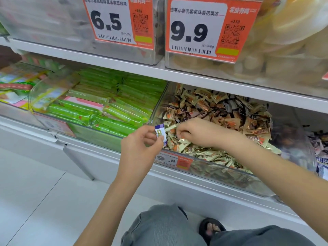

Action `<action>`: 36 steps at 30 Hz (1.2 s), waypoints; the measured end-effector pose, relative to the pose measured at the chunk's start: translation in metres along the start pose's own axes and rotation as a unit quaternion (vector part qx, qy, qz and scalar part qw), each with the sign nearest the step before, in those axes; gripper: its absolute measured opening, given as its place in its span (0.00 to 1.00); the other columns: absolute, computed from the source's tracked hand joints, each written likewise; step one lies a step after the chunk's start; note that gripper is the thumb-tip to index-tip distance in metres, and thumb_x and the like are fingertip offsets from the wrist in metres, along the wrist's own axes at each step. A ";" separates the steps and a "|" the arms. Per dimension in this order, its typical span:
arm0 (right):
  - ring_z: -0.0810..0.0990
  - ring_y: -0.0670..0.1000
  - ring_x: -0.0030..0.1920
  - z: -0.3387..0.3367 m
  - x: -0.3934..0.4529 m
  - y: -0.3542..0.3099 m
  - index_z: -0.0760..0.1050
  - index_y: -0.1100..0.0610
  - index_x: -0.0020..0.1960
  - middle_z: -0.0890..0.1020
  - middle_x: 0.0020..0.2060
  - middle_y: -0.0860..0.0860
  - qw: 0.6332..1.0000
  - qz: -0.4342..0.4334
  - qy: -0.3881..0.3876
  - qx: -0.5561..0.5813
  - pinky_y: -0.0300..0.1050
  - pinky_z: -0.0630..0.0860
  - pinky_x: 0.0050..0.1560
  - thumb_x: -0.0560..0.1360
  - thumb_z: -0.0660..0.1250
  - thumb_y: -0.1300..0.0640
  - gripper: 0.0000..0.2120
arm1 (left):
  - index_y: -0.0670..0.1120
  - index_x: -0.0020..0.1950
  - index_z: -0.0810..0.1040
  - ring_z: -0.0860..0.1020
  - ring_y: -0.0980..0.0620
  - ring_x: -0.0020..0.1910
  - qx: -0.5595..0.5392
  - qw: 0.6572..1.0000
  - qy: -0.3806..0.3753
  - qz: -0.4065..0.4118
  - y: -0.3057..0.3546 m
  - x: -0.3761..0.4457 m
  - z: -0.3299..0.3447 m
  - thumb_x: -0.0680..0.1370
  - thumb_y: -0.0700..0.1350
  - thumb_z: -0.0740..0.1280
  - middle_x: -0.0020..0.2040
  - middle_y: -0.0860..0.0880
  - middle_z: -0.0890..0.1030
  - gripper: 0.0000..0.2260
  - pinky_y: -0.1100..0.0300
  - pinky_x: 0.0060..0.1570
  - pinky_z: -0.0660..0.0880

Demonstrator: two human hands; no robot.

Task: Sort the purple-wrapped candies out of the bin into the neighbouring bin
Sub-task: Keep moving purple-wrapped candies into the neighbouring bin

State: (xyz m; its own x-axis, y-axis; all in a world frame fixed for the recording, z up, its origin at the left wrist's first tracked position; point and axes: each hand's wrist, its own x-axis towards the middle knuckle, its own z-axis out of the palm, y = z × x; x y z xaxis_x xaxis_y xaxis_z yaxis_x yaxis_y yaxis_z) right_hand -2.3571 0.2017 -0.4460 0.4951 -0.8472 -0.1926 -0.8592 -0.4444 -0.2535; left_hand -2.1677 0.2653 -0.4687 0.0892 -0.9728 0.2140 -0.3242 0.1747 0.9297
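Note:
My left hand [142, 144] pinches a purple-and-white wrapped candy [160, 134] just in front of the left front corner of the clear candy bin [230, 173]. That bin is heaped with gold, orange and dark wrapped candies [221, 110]. My right hand [198, 132] reaches into the bin's front left part, its fingers curled down among the gold wrappers; whether it holds one I cannot tell. To the right, another bin [319, 151] holds purple-and-white wrapped candies.
A clear bin of green-wrapped bars [106, 103] sits to the left of the candy bin. The white shelf edge [177, 73] above carries bins with orange price tags [211, 27]. My knees and a sandalled foot [211, 228] are below, on a pale tiled floor.

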 end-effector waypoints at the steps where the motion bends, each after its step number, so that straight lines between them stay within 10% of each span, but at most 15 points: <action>1: 0.77 0.50 0.37 0.002 0.001 0.005 0.76 0.54 0.48 0.79 0.38 0.48 1.000 0.019 -0.008 -0.009 0.48 0.75 0.41 0.79 0.55 0.62 0.11 | 0.59 0.40 0.74 0.77 0.62 0.30 0.000 1.000 -0.001 0.000 0.000 0.000 0.000 0.72 0.42 0.73 0.33 0.61 0.79 0.13 0.56 0.38 0.80; 7: 0.75 0.46 0.37 0.003 0.008 0.022 0.73 0.52 0.58 0.78 0.41 0.48 0.996 0.083 -0.005 0.012 0.43 0.71 0.35 0.78 0.63 0.51 0.10 | 0.58 0.43 0.75 0.76 0.62 0.31 -0.001 1.000 -0.009 -0.002 -0.002 0.003 0.000 0.72 0.43 0.73 0.33 0.61 0.79 0.11 0.55 0.40 0.80; 13: 0.72 0.53 0.66 0.012 0.026 0.014 0.65 0.54 0.73 0.72 0.68 0.52 0.992 0.111 -0.052 0.039 0.47 0.69 0.63 0.73 0.69 0.43 0.33 | 0.56 0.43 0.75 0.76 0.58 0.32 0.001 1.000 -0.004 -0.002 -0.001 0.002 0.000 0.72 0.42 0.73 0.31 0.56 0.78 0.11 0.51 0.41 0.80; 21: 0.76 0.34 0.38 0.008 0.000 0.011 0.82 0.51 0.45 0.80 0.39 0.39 0.978 0.061 0.093 0.176 0.27 0.67 0.36 0.73 0.72 0.55 0.01 | 0.52 0.50 0.75 0.76 0.60 0.33 0.019 0.999 -0.028 0.005 0.002 0.003 0.001 0.74 0.41 0.71 0.33 0.54 0.78 0.10 0.66 0.36 0.76; 27: 0.81 0.41 0.41 -0.004 -0.042 0.008 0.82 0.48 0.45 0.84 0.43 0.44 0.900 0.113 0.266 0.325 0.32 0.77 0.44 0.71 0.73 0.58 0.06 | 0.50 0.51 0.74 0.76 0.63 0.33 0.025 0.999 -0.042 0.013 0.015 0.007 0.015 0.74 0.42 0.71 0.36 0.54 0.79 0.09 0.69 0.35 0.74; 36: 0.85 0.51 0.44 0.025 -0.087 -0.012 0.79 0.50 0.57 0.85 0.41 0.47 0.776 0.107 0.260 0.565 0.39 0.80 0.47 0.73 0.69 0.67 0.17 | 0.47 0.42 0.75 0.77 0.60 0.26 -0.135 0.979 -0.130 -0.074 0.038 0.007 0.058 0.74 0.38 0.70 0.35 0.49 0.82 0.07 0.68 0.27 0.72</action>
State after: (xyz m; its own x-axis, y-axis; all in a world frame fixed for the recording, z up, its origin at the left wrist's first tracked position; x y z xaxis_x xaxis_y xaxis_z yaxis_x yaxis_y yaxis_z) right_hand -2.3868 0.2874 -0.4500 -0.0158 -0.9998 -0.0107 -0.1071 0.0123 -0.9942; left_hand -2.2343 0.2564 -0.4499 -0.1371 -0.9904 0.0193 -0.0618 0.0280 0.9977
